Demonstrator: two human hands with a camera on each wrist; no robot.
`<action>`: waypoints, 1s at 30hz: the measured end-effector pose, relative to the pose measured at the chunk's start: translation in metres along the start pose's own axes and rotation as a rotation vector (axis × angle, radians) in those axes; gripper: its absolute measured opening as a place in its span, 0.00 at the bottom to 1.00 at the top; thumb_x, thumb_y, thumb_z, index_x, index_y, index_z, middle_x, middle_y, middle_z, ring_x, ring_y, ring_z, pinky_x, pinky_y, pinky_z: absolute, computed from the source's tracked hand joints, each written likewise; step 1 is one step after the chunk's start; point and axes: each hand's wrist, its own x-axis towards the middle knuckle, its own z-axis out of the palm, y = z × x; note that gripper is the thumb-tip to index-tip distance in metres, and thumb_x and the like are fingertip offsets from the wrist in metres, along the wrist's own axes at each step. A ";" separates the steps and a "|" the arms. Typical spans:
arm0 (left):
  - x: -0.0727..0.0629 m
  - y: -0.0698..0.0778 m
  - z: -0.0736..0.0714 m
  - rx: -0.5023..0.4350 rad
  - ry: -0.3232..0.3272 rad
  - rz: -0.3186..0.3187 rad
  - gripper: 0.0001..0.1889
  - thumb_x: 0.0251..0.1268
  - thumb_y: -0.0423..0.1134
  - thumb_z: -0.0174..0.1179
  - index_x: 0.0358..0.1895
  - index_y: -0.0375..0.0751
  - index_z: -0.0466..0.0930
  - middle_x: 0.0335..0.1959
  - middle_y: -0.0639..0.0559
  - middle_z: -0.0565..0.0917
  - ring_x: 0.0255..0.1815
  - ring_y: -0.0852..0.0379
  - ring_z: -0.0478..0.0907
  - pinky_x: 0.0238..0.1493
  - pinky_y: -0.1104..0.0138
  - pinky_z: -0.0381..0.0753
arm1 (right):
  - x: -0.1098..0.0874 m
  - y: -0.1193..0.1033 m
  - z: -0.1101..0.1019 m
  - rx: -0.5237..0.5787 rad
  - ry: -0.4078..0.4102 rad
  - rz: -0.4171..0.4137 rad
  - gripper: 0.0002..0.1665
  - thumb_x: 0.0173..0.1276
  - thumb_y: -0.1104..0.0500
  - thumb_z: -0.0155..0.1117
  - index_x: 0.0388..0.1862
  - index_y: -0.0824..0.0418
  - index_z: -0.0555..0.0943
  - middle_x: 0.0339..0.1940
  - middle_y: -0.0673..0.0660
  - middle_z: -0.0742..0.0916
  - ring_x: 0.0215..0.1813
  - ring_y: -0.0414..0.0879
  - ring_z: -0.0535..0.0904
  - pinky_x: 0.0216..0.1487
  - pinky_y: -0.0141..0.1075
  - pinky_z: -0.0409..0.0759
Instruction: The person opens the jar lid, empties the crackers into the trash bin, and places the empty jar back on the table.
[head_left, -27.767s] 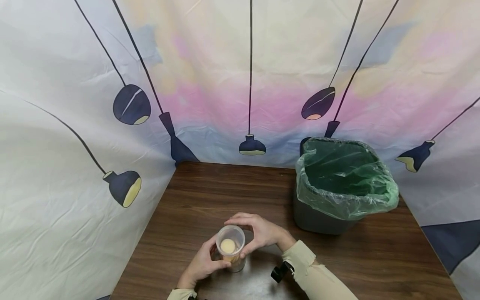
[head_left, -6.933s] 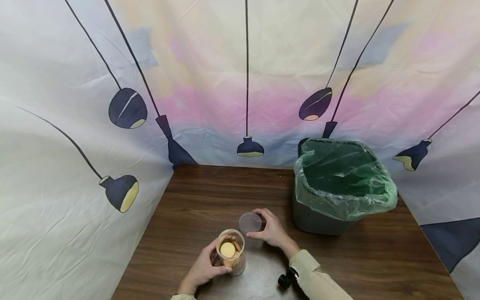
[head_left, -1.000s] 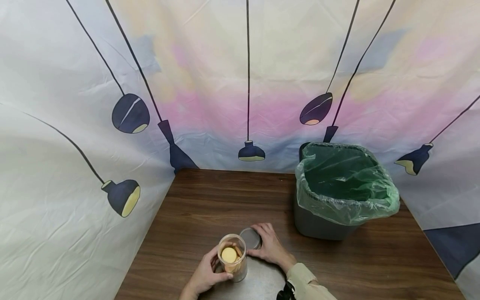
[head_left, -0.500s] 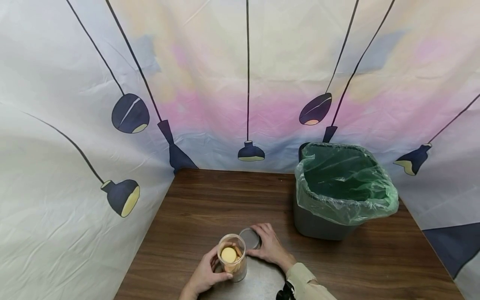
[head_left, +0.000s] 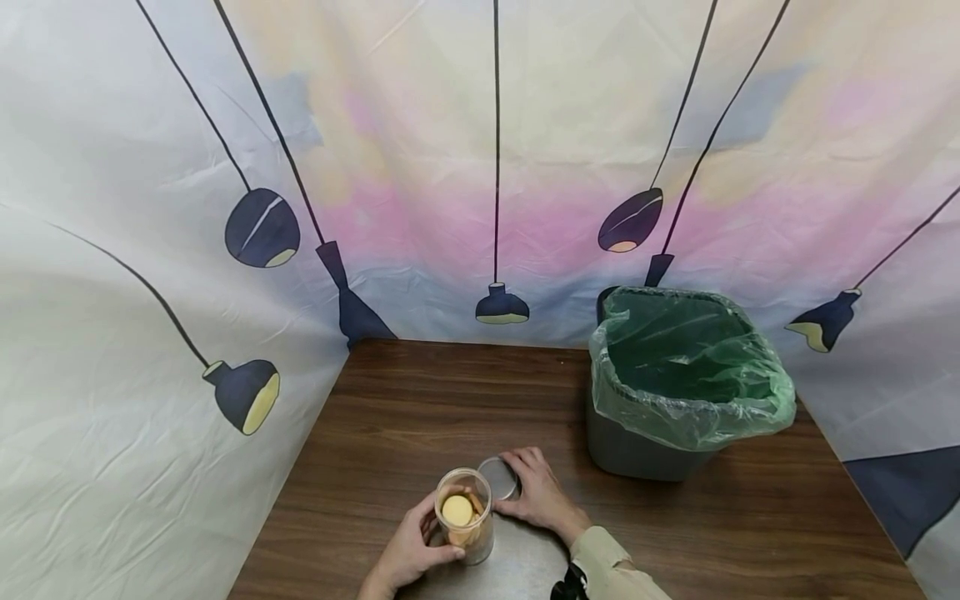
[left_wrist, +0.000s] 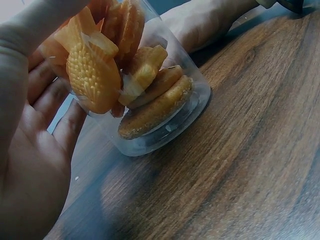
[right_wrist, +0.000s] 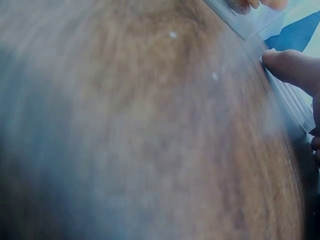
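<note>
My left hand [head_left: 411,543] grips a clear plastic jar [head_left: 480,546] from its left side, thumb in front and fingers behind. The jar stands upright with no lid on its mouth. Inside are a pale round biscuit [head_left: 457,510] on top and, in the left wrist view, orange fish-shaped pieces [left_wrist: 93,77] above round brown ones [left_wrist: 156,111]. Just right of the jar, my right hand [head_left: 542,495] holds a round clear lid [head_left: 498,478] by its edge between thumb and fingers, low over the table. The right wrist view shows the thumb [right_wrist: 290,69] at the lid's edge.
A dark grey bin [head_left: 637,446] lined with a green bag [head_left: 697,412] stands at the back right of the brown wooden table [head_left: 420,392]. A cloth printed with lamps [head_left: 420,167] hangs behind and at both sides. White crumbs [right_wrist: 173,34] lie near my right hand.
At first both hands were on the jar's covered top. Later the right hand held the lid off, and it has since come down beside the jar. Over the last second the lid shifted slightly.
</note>
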 end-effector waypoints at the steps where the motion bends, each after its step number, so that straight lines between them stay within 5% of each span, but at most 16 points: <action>1: 0.000 0.001 0.000 -0.002 0.003 -0.010 0.40 0.51 0.25 0.71 0.69 0.38 0.65 0.66 0.40 0.73 0.68 0.61 0.69 0.66 0.75 0.66 | 0.000 0.000 0.000 -0.006 0.002 -0.003 0.46 0.46 0.34 0.76 0.60 0.56 0.78 0.52 0.51 0.81 0.55 0.45 0.72 0.53 0.44 0.78; 11: -0.001 0.002 0.001 0.007 0.028 -0.099 0.39 0.51 0.27 0.71 0.69 0.40 0.66 0.66 0.42 0.74 0.66 0.61 0.71 0.66 0.75 0.67 | 0.002 -0.002 -0.003 -0.024 -0.017 0.001 0.46 0.47 0.32 0.74 0.61 0.56 0.77 0.53 0.53 0.81 0.56 0.47 0.72 0.53 0.45 0.78; 30: -0.003 -0.003 0.001 -0.002 0.023 -0.062 0.39 0.51 0.26 0.71 0.69 0.38 0.65 0.65 0.43 0.74 0.66 0.61 0.71 0.66 0.75 0.67 | 0.002 -0.002 -0.005 -0.025 -0.047 0.003 0.51 0.45 0.28 0.73 0.62 0.56 0.77 0.54 0.54 0.80 0.57 0.47 0.71 0.56 0.46 0.77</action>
